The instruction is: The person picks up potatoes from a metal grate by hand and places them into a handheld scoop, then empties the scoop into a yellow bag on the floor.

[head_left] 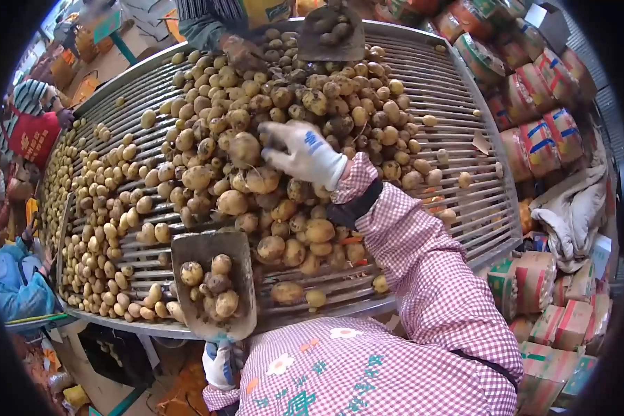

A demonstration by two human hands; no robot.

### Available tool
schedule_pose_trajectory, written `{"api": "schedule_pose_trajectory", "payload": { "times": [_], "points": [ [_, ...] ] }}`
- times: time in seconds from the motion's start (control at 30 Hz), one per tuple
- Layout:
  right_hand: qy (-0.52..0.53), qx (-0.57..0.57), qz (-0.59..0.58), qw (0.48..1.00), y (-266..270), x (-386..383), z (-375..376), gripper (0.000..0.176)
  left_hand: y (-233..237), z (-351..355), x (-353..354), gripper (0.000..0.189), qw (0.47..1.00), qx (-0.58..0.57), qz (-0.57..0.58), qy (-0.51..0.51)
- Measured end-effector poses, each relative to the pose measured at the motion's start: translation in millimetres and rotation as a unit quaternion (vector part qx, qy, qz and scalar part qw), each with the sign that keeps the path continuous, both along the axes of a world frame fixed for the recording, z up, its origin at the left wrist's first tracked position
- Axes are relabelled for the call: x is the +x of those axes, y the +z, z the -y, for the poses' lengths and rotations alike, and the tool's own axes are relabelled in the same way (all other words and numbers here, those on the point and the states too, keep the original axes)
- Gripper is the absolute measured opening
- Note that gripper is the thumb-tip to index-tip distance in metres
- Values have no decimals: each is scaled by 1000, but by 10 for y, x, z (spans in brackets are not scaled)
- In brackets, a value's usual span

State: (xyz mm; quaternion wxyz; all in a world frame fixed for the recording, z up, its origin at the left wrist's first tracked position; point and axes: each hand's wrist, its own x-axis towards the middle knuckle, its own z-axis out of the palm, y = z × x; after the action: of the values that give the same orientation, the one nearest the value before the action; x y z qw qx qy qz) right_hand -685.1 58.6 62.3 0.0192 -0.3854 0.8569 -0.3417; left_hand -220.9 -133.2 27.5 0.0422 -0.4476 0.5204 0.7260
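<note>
My right hand (303,152), in a white glove with blue print, reaches over the potato heap. Its fingers are bent and apart beside a large brownish potato (244,150); whether they touch it is unclear. Low in the view, my left hand (220,363), also gloved, is wrapped at the near end of a metal scoop (248,284). Several potatoes (227,303) lie in the scoop, which rests at the near edge of the slatted metal table (430,90). The handle is mostly hidden by my glove.
Across the table a co-worker's hand (244,54) touches the heap, near a second scoop (331,50) holding potatoes. Other people stand at the left, one in a red apron (35,139) and one in blue (19,288). Packed sacks (534,149) are stacked at the right.
</note>
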Motion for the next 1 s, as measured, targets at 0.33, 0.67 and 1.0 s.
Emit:
{"api": "schedule_pose_trajectory", "payload": {
  "times": [0.33, 0.67, 1.0],
  "points": [
    [11, 203, -109, 973, 46, 321, -526, 50, 34, -42, 92, 33, 1000, 14, 11, 10],
    [-58, 260, -115, 957, -120, 870, -375, 73, 41, 26, 76, 30, 999, 6, 6, -44],
    [39, 152, -186, 970, -105, 1128, -80, 52, 58, 109, 19, 22, 997, 65, -11, -50]
  ]
}}
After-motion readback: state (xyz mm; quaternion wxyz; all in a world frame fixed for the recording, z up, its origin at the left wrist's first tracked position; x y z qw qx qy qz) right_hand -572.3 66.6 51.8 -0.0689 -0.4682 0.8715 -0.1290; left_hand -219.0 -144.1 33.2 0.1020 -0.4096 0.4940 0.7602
